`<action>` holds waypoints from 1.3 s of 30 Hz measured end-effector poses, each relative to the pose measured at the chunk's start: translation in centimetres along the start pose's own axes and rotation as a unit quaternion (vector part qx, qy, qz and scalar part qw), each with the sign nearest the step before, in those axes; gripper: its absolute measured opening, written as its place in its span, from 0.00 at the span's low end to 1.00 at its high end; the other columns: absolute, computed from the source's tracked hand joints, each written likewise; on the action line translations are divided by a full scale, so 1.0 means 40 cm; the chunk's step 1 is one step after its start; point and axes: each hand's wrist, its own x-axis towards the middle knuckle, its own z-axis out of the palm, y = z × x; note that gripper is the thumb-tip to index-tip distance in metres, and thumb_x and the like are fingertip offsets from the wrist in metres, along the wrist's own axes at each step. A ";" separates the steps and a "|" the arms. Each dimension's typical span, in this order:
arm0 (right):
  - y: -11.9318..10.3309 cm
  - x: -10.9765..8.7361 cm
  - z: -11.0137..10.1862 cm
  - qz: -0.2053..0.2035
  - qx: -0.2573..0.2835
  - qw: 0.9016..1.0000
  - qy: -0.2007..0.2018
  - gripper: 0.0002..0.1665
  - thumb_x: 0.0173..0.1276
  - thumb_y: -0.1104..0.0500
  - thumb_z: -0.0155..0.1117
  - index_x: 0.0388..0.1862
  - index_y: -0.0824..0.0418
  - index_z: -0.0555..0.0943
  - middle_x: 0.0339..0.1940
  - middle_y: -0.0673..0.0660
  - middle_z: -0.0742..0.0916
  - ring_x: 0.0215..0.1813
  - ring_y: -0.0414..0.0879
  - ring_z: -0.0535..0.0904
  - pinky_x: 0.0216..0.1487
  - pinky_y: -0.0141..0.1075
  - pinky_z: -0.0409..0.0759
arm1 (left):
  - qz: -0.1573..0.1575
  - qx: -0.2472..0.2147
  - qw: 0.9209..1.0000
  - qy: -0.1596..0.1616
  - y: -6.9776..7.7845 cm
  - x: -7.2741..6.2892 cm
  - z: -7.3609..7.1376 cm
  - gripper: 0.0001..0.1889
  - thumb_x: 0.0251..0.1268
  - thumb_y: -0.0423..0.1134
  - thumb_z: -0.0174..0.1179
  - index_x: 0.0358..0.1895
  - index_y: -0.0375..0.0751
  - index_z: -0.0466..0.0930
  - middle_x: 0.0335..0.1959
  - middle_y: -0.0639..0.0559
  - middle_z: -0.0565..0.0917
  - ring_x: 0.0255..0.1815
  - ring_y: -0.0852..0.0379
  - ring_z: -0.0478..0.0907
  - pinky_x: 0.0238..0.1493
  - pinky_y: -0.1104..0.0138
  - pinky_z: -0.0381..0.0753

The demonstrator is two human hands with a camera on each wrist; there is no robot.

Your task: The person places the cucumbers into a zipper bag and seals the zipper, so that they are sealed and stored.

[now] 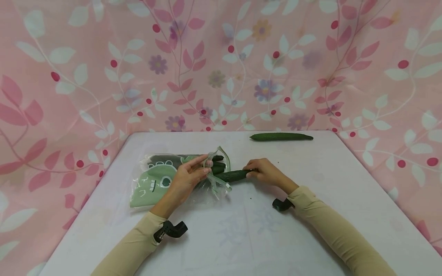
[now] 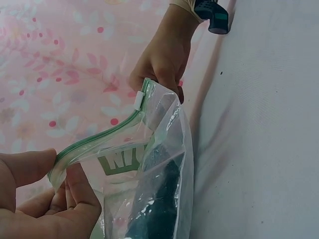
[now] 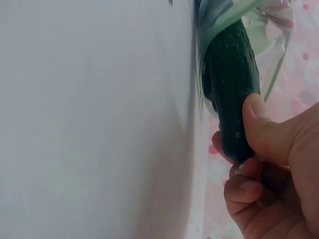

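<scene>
A clear zip bag [image 1: 148, 189] with a green cartoon print lies on the table, its mouth facing right. My left hand [image 1: 184, 178] pinches the green zip edge [image 2: 97, 134] between thumb and fingers and holds the mouth raised. With thumb and fingertips, my right hand [image 1: 265, 171] grips the right end of a dark green cucumber [image 1: 235, 176]. That cucumber's other end is inside the bag's mouth, as the right wrist view also shows. More cucumbers [image 1: 218, 168] lie in the bag, partly hidden by my left hand and the print.
Another long cucumber [image 1: 281, 137] lies along the back edge of the white-covered table [image 1: 248, 234]. A pink floral curtain [image 1: 221, 69] hangs behind and at the sides. Each wrist carries a small black camera, the left camera [image 1: 175, 230] and the right camera [image 1: 282, 205].
</scene>
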 end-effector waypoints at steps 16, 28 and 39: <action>-0.047 0.045 0.056 0.035 0.039 0.998 0.047 0.12 0.68 0.66 0.73 0.49 0.67 0.90 0.39 0.53 0.89 0.32 0.39 0.76 0.36 0.36 0.76 | 0.001 -0.001 1.000 0.000 0.003 0.003 0.003 0.30 0.76 0.25 0.59 0.78 0.33 0.65 0.60 0.40 0.79 0.65 0.42 0.76 0.57 0.64 0.80; -0.092 0.086 0.096 0.049 0.041 0.997 0.050 0.11 0.66 0.66 0.75 0.46 0.67 0.91 0.36 0.53 0.89 0.30 0.38 0.74 0.33 0.34 0.75 | -0.009 0.000 1.000 0.000 0.001 0.003 0.005 0.31 0.77 0.25 0.57 0.79 0.32 0.62 0.60 0.41 0.79 0.65 0.42 0.76 0.59 0.64 0.79; -0.108 0.117 0.125 0.063 0.041 0.995 0.060 0.11 0.66 0.64 0.76 0.46 0.67 0.91 0.39 0.55 0.90 0.33 0.40 0.79 0.36 0.35 0.79 | -0.016 -0.005 1.000 -0.005 0.003 0.000 0.006 0.30 0.77 0.26 0.57 0.80 0.35 0.63 0.63 0.39 0.77 0.69 0.40 0.72 0.61 0.63 0.78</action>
